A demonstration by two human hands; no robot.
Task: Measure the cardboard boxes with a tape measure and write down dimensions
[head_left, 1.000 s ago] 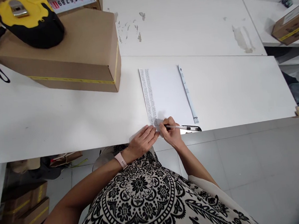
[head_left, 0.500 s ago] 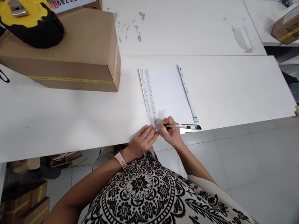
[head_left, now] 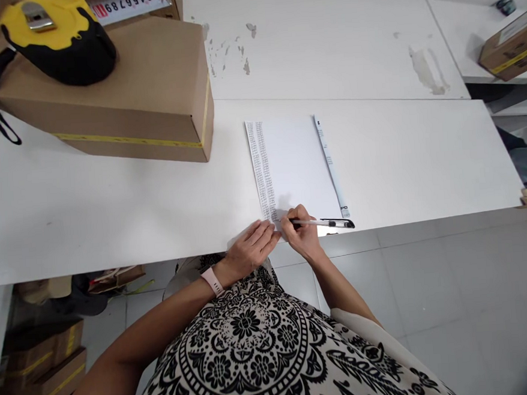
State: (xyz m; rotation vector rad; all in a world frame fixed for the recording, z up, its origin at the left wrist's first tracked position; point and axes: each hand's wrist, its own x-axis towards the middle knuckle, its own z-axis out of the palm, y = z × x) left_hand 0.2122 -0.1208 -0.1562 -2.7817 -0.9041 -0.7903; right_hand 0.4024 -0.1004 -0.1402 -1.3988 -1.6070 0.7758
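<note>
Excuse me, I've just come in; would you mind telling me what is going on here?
A person is bent over a sheet of paper on a white table. The right hand holds a pen near the bottom of the second column of small writing; the space right of that looks blank. The left hand lies at the sheet's lower left corner. To the left, a tape measure rests on a cardboard box.

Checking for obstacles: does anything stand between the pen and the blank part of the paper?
Nothing visible does. The right hand holds the pen at the near end of the paper; the left hand lies at its near left corner, and the box stands apart to the left.
</note>
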